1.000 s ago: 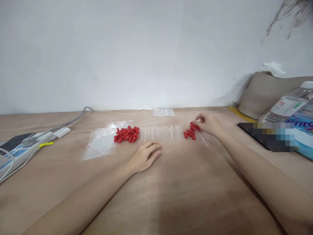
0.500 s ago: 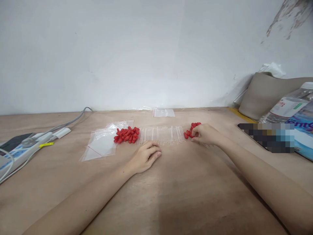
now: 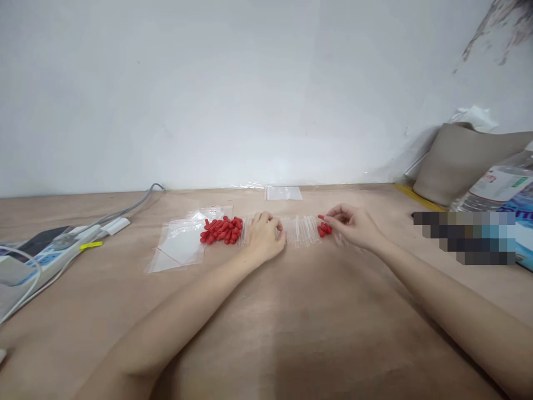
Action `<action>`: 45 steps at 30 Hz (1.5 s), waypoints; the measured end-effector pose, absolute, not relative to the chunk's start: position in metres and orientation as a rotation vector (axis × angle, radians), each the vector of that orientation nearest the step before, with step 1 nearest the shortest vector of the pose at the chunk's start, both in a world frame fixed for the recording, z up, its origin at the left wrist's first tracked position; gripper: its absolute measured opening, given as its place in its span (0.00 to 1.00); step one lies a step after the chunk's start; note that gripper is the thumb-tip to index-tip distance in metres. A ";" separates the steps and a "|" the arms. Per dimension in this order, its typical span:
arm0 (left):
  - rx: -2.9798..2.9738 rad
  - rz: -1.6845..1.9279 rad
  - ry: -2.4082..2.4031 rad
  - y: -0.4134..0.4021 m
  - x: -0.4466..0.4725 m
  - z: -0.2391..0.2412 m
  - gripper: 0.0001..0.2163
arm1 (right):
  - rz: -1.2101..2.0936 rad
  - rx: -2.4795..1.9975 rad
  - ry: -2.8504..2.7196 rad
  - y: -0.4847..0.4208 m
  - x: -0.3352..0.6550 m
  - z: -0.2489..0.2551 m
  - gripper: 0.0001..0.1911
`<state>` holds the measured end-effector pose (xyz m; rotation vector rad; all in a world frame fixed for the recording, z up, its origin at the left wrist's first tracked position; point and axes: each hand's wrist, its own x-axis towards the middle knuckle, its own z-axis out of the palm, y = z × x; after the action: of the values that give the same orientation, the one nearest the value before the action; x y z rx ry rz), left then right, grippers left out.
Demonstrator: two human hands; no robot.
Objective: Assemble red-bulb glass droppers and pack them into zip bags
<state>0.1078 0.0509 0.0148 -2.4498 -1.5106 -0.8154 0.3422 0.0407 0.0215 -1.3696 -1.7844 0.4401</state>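
Observation:
A row of thin clear tubes lies side by side on the table. My left hand rests over the row, fingers curled down onto the tubes; whatever is between the fingertips is hidden. Beyond the row's right end, my right hand pinches one small red rubber bulb between thumb and fingertips. Just below it sits a small heap of red bulbs. A larger pile of red bulbs adjoins the left end of the row; I cannot tell whether these are joined to tubes.
Clear zip bags lie left of the large pile, and another bag lies by the wall. A power strip with cables stands at left. On the right are a grey-brown container, a water bottle and a blue package.
My left hand has moved up and forward from the bare table onto the clear tubes. My right hand has drawn a red bulb from the small heap and lifted it slightly.

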 end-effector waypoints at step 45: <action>-2.929 -1.013 -0.986 0.015 0.058 -0.013 0.11 | 0.122 -0.994 -2.161 -0.014 0.279 0.005 0.10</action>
<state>0.0576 0.0152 -0.0132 -2.9294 -0.9857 -1.0125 0.2793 -0.0145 0.0047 -0.9941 -2.1608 0.1225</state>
